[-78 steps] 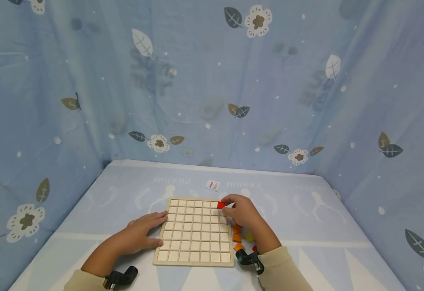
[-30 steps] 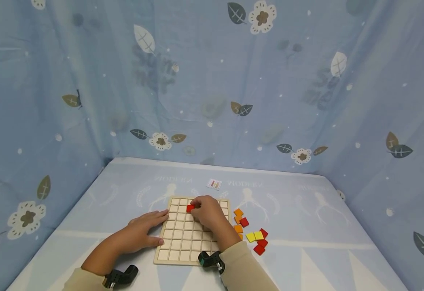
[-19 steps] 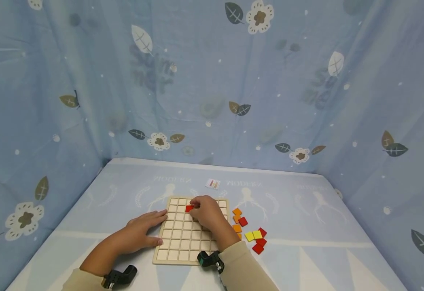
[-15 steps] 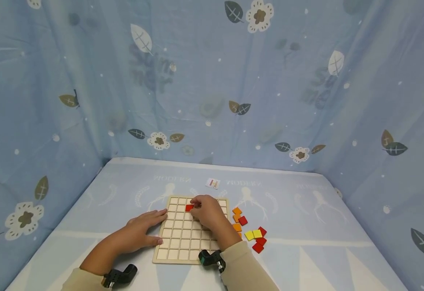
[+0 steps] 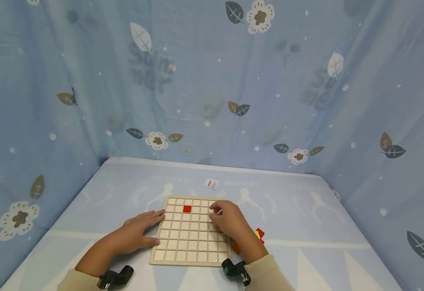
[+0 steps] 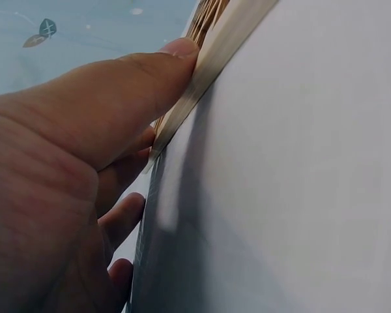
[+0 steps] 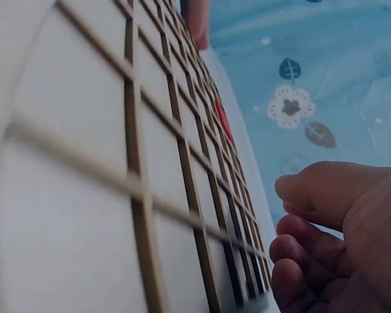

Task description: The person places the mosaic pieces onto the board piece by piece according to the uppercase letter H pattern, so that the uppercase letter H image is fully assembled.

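A pale wooden grid board [image 5: 186, 234] lies on the table, and one red square tile [image 5: 187, 209] sits in a cell of its second row from the back. My left hand [image 5: 137, 232] rests at the board's left edge, fingers and thumb extended; in the left wrist view its thumb [image 6: 137, 81] touches the rim. Over the right part of the board hovers my right hand [image 5: 230, 220], its fingers loosely bent. Nothing shows between thumb and fingers in the right wrist view, where the red tile is a sliver beyond the grid bars.
Right of the board lie loose tiles, partly hidden by my right forearm: a red tile [image 5: 260, 232], a yellow tile [image 5: 257, 234] and an orange tile [image 5: 236, 248]. A small printed card [image 5: 211, 184] lies behind the board. Patterned blue cloth [image 5: 204, 81] surrounds the table.
My right hand carried the red tile leftward across the board, set it into a cell and let go. It has since moved back right. My left hand has stayed at the board's edge.
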{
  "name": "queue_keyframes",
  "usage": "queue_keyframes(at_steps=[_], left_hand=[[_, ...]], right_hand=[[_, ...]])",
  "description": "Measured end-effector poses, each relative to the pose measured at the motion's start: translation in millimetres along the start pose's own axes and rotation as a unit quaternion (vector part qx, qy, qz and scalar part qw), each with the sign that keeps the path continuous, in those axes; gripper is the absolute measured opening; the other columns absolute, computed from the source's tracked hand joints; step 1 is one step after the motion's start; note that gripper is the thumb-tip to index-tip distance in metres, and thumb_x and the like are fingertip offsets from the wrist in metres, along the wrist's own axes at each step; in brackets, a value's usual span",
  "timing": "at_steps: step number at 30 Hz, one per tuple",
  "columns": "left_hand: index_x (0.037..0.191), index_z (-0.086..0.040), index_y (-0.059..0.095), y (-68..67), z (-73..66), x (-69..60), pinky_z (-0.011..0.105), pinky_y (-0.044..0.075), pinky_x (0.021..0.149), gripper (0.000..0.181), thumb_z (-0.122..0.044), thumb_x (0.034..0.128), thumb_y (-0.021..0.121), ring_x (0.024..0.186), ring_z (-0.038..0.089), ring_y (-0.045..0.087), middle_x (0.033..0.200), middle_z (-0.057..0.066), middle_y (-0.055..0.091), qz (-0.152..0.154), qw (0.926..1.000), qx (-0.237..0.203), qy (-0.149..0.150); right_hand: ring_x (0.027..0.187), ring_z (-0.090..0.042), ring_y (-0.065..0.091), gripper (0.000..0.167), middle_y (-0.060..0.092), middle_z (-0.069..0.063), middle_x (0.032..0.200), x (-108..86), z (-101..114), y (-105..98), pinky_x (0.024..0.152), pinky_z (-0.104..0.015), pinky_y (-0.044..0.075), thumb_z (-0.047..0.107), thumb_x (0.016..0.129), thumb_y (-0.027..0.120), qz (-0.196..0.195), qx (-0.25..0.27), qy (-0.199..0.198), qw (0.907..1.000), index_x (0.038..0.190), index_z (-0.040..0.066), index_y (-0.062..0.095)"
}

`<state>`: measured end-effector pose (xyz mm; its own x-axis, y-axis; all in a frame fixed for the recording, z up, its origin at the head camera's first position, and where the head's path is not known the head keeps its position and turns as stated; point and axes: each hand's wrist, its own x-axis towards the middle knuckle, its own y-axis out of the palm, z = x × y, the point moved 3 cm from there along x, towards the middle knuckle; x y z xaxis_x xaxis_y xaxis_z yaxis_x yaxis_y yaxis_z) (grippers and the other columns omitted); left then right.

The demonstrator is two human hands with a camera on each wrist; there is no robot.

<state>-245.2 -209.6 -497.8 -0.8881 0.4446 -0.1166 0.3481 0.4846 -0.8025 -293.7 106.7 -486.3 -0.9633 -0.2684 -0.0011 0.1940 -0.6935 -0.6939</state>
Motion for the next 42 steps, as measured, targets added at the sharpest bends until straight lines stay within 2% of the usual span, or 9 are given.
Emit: queue_keyframes(at_steps=[3,8,16,21,27,33,39,42], left_hand=[[0.163,-0.015,0.040,0.7,1.5,-1.4,0.083,0.019,0.110,0.089,-0.051,0.0903,0.079,0.156,0.050,0.024,0.171,0.011,0.032,0.001,1.0000,0.000,-0.004],[0.162,-0.018,0.043,2.4,4.1,-3.2,0.083,0.020,0.110,0.088,-0.053,0.0893,0.078,0.157,0.047,0.024,0.172,0.006,0.031,-0.006,0.9996,0.011,-0.026],[0.162,-0.017,0.042,2.1,0.9,1.9,0.083,0.020,0.110,0.089,-0.055,0.0904,0.077,0.157,0.048,0.024,0.172,0.008,0.031,-0.006,0.9999,0.008,-0.010],[0.162,-0.016,0.042,0.8,1.5,2.1,0.084,0.020,0.110,0.089,-0.055,0.0899,0.077,0.157,0.048,0.024,0.172,0.008,0.031,-0.007,0.9998,0.013,-0.013],[0.162,-0.016,0.042,1.6,1.9,0.8,0.085,0.019,0.109,0.089,-0.055,0.0901,0.076,0.157,0.048,0.024,0.172,0.006,0.030,-0.005,0.9999,0.009,-0.012],[0.162,-0.016,0.042,3.2,1.1,2.0,0.084,0.019,0.109,0.089,-0.056,0.0903,0.076,0.157,0.048,0.024,0.172,0.006,0.030,-0.002,0.9999,0.008,-0.005],[0.162,-0.017,0.042,1.6,3.2,3.4,0.084,0.019,0.110,0.089,-0.056,0.0898,0.076,0.157,0.047,0.023,0.172,0.005,0.030,0.002,0.9997,0.020,-0.014],[0.162,-0.019,0.043,1.1,3.6,3.9,0.082,0.019,0.112,0.089,-0.057,0.0884,0.078,0.158,0.044,0.023,0.172,0.003,0.031,0.005,0.9994,0.024,-0.026]], right_hand=[[0.101,-0.019,0.062,0.027,0.066,0.000,0.115,-9.8,-9,-10,0.080,-0.037,0.056,0.022,0.100,0.072,-0.003,-0.023,0.011,0.9997,0.126,0.014,0.072],[0.097,-0.018,0.060,0.030,0.065,-0.001,0.113,-18.2,-17,-25,0.083,-0.039,0.056,0.021,0.098,0.075,-0.005,-0.063,0.004,0.9980,0.126,0.012,0.072],[0.093,-0.017,0.059,0.033,0.065,0.000,0.110,-29.6,-39,-45,0.087,-0.040,0.057,0.023,0.092,0.083,-0.042,-0.099,0.045,0.9932,0.122,0.015,0.074],[0.093,-0.016,0.057,0.036,0.065,0.001,0.110,-36.2,-50,-49,0.088,-0.040,0.056,0.027,0.089,0.085,-0.055,-0.110,0.060,0.9906,0.122,0.016,0.075],[0.102,-0.019,0.059,0.040,0.066,-0.002,0.120,-41.8,-58,-52,0.095,-0.043,0.057,0.028,0.089,0.085,-0.059,-0.113,0.071,0.9893,0.125,0.017,0.074],[0.101,-0.019,0.058,0.042,0.067,-0.001,0.118,-42.8,-65,-51,0.091,-0.041,0.057,0.029,0.087,0.086,-0.051,-0.121,0.084,0.9877,0.126,0.019,0.073],[0.097,-0.018,0.058,0.059,0.066,0.000,0.114,-42.0,-67,-46,0.090,-0.042,0.057,0.029,0.088,0.086,-0.057,-0.109,0.082,0.9890,0.142,0.019,0.064],[0.096,-0.018,0.059,0.059,0.067,0.000,0.114,-42.2,-65,-44,0.090,-0.042,0.057,0.028,0.088,0.086,-0.060,-0.108,0.082,0.9889,0.143,0.017,0.064]])
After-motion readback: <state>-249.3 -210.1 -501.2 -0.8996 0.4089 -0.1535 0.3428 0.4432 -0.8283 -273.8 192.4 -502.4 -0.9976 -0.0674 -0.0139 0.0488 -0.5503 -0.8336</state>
